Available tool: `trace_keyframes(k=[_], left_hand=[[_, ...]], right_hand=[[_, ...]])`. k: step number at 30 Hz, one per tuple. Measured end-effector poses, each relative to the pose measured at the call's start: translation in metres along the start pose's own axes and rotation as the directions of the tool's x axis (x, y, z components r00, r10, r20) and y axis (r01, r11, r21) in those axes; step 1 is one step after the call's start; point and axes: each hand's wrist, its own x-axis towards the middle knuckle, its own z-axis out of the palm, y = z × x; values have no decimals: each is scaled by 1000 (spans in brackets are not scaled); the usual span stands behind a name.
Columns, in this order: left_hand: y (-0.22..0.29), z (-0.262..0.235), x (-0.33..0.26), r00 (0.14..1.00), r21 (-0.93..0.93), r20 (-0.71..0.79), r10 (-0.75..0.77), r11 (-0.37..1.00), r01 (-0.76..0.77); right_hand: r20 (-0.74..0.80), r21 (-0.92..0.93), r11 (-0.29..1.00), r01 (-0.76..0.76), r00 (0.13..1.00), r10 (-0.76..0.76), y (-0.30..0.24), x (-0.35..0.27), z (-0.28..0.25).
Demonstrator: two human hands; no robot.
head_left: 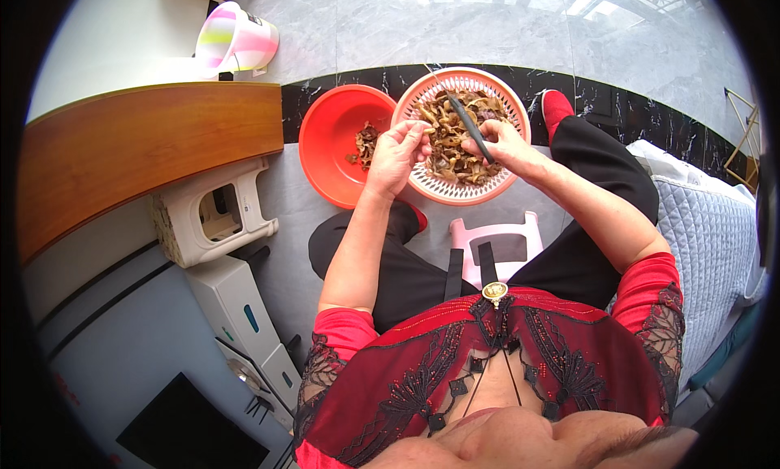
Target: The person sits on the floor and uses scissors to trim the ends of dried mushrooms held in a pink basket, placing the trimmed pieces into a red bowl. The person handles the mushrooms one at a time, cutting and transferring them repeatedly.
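In front of me a pink-rimmed white colander (513, 111) holds a heap of brown mushrooms (459, 164). Pressed against its left side is a red basin (325, 144), with a small pile of brown mushroom scraps (366, 144) in it. My left hand (398, 156) is over the place where the two meet, its fingers pinched on a small pale piece of mushroom (428, 131). My right hand (502, 144) grips a knife (470, 126) by its long black handle above the heap. The thin blade points away toward the colander's far rim.
Between my legs stands a pink stool (532, 233). A wooden tabletop (162, 136) juts in from the left, near a white stool (215, 213) and a pastel bucket (236, 40). A light quilted cover (703, 233) lies at right.
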Motion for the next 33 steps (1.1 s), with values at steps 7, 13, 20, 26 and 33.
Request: trace_keyframes(k=[7,13,20,26,33], left_hand=[[-7,-53,16,991,-138,-131,-26,990,8],[-9,-130,31,826,226,-562,29,967,120],[-29,-131,41,680,719,-587,440,669,187],[-54,-64,60,835,980,172,523,-3,-200],[-89,-40,92,988,876,0,156,-476,75]], right_hand=[[5,-31,999,7,1000,-7,1,3,-1],[-8,-34,999,39,999,-40,-6,0,1],[0,10,999,51,999,-51,-10,-2,-1],[27,45,998,38,999,-39,-9,-2,0],[2,25,997,73,997,-73,-6,0,-2]])
